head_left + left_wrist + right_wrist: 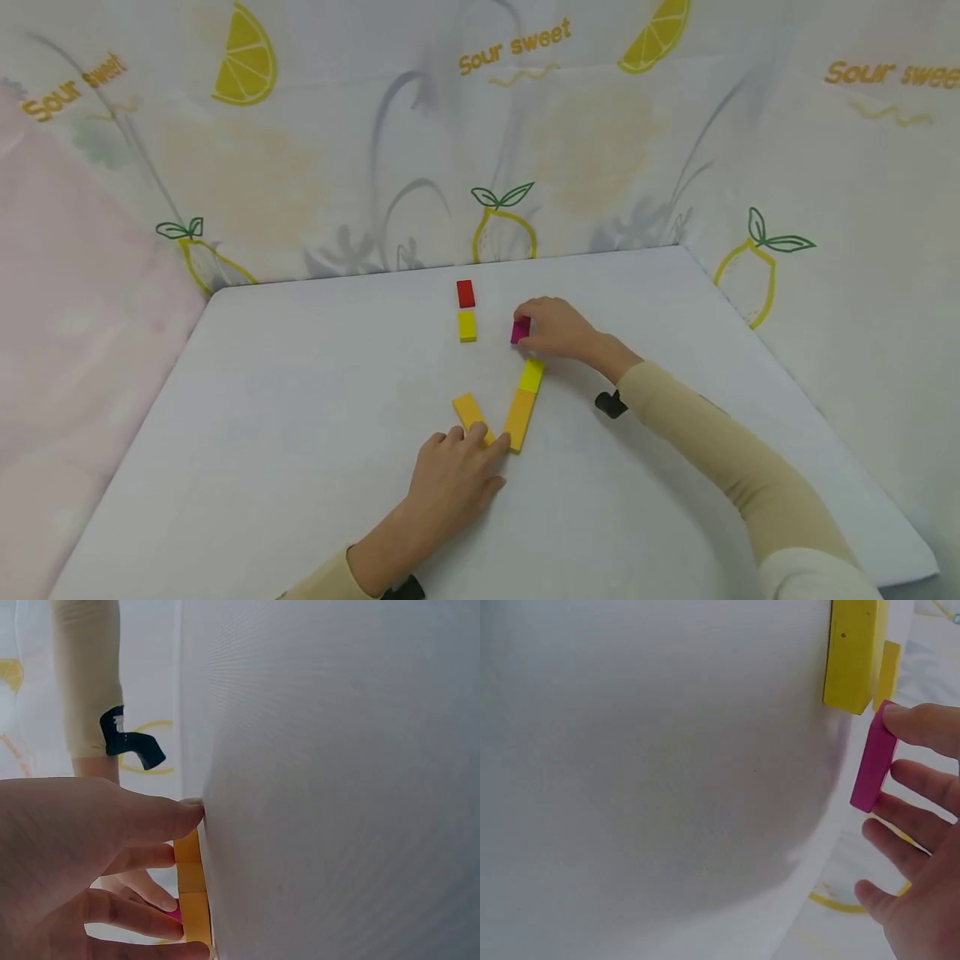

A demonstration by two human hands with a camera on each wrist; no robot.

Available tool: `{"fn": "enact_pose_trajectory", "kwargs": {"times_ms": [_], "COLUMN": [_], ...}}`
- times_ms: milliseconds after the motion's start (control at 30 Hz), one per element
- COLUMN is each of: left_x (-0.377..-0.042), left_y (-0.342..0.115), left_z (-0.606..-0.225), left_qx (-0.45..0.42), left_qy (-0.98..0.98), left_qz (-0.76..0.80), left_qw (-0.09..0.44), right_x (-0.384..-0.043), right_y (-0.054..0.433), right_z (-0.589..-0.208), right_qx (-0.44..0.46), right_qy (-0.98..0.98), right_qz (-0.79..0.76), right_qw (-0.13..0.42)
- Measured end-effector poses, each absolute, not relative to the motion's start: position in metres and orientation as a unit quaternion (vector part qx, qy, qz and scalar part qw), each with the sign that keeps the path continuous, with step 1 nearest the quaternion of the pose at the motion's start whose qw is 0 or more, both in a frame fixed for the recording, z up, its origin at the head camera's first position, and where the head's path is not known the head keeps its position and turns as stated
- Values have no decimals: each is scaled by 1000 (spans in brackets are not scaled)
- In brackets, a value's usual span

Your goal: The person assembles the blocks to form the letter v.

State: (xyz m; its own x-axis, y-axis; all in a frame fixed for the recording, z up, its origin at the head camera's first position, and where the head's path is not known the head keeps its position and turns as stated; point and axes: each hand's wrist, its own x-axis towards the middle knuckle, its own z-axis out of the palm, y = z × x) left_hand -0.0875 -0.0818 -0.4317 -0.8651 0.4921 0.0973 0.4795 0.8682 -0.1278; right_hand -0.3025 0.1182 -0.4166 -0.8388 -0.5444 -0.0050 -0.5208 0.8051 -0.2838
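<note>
In the head view my right hand [558, 329] pinches a magenta block [520, 331] by its ends, thumb nearer me. The right wrist view shows this magenta block [874, 761] between thumb and fingers, close to the end of a yellow block [850, 660]. My left hand [453, 475] rests its fingertips on two orange blocks. One is the left orange block [471, 412], slanting and partly covered by the fingers; the index finger touches the near end of the right orange block [519, 421]. A yellow block [532, 375] continues the right one's line.
Farther back, a red block [466, 293] lies just behind another yellow block [467, 326], with a small gap between them. The white table [300, 375] ends at a lemon-printed cloth [322, 167]. Each wrist carries a black camera mount [611, 405].
</note>
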Motion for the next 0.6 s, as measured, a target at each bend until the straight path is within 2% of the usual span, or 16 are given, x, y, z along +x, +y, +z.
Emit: {"fn": "enact_pose_trajectory", "kwargs": {"times_ms": [600], "left_x": [-88], "left_y": [-82], "left_z": [-432], "left_qx": [-252], "left_qy": [-964], "left_qz": [55], "left_qw": [65], "right_x": [-288], "right_y": [138], "right_z": [-419], "right_qx": [-277], "right_qy": [948], "right_qz": [-155], "right_qw": [24]}}
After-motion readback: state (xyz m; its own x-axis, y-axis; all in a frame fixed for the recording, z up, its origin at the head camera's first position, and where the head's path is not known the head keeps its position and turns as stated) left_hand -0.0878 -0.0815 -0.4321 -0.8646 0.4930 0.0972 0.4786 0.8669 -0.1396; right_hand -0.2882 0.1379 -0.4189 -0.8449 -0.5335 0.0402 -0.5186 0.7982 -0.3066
